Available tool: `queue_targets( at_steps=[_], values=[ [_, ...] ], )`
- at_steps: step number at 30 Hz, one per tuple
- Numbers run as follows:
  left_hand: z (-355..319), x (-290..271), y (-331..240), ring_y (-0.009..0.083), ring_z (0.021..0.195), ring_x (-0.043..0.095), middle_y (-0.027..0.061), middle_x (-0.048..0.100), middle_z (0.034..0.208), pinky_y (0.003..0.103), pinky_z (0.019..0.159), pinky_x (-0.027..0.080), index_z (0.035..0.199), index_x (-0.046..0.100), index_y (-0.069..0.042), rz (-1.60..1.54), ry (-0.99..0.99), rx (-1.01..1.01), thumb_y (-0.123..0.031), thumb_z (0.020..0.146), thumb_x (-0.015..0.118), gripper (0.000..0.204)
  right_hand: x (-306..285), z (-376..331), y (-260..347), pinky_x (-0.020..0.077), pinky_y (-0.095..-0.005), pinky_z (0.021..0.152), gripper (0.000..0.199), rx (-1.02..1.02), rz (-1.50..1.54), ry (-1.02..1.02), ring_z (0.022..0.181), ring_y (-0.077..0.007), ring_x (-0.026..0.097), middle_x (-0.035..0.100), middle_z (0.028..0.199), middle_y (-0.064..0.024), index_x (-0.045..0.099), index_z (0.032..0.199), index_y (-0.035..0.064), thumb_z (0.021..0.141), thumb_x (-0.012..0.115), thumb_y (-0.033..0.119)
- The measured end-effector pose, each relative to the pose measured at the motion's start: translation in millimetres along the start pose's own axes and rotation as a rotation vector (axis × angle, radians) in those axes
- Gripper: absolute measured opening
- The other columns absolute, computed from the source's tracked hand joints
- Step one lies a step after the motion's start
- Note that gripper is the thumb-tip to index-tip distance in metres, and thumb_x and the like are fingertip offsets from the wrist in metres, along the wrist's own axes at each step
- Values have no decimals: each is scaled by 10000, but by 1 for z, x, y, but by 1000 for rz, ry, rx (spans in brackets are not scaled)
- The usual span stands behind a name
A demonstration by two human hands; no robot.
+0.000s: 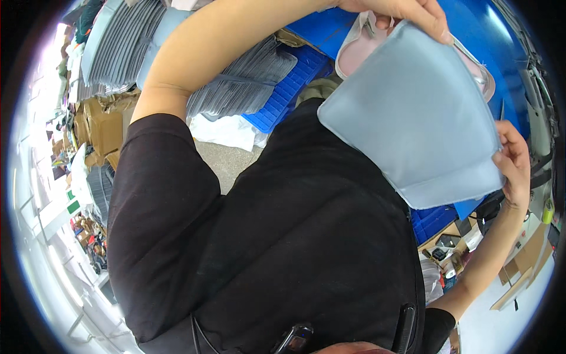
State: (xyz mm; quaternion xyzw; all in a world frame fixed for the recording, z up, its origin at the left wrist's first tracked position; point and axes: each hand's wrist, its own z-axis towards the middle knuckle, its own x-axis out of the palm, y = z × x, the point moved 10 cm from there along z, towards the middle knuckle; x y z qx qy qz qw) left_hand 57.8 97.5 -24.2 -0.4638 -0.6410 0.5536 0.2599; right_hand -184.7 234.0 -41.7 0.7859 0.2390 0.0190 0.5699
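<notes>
A light grey-blue fabric panel (pixel 418 118) with rounded corners and a stitched edge hangs stretched in front of me. My left hand (pixel 413 16) pinches its upper edge, thumb and fingers closed on the cloth. At the panel's right side my right hand (pixel 514 158) grips the edge near a seam band, with the thumb on the face. Behind the panel lies a pink piece with a pale border (pixel 361 50), partly covered by the panel. What the panel hides beneath it I cannot make out.
A blue work surface (pixel 492 29) spreads under the pieces. To the left stand stacks of grey panels (pixel 250 79) beside a blue plastic crate (pixel 298 82), with another stack (pixel 121 44) farther out. Cardboard boxes (pixel 103 127) sit at far left; small items (pixel 445 248) lie at lower right.
</notes>
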Motion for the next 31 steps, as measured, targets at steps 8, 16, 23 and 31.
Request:
queue_targets(
  at_steps=[8,16,23,31],
  values=[
    [-10,-5,7,34,649,521,-39,584,647,250,601,434,872,756,-7,264,-105,-63,-310,981,712,324,24,41,11,429,-256,648,310,102,10,119,726,-56,528,611,785,39,744,981,0,990,706,308],
    [19,-58,12,150,807,623,24,683,905,306,742,488,933,759,19,735,-435,103,-260,965,726,282,-2,116,48,460,-321,670,301,-253,-441,-82,745,-126,566,637,836,-7,745,856,-4,926,758,288],
    [39,-74,49,284,1065,692,100,738,1149,369,930,528,1011,782,8,890,-581,33,-232,980,683,261,-3,153,23,543,-398,892,220,-414,-727,-388,1064,-270,674,712,1179,-68,781,952,74,903,737,285],
    [15,-44,-5,207,975,686,89,752,1045,312,919,504,1015,788,-21,557,-386,119,-155,962,716,161,-14,79,32,557,-401,910,202,-312,-511,-398,1067,-263,711,737,1152,-143,782,964,57,924,735,249]
  ],
)
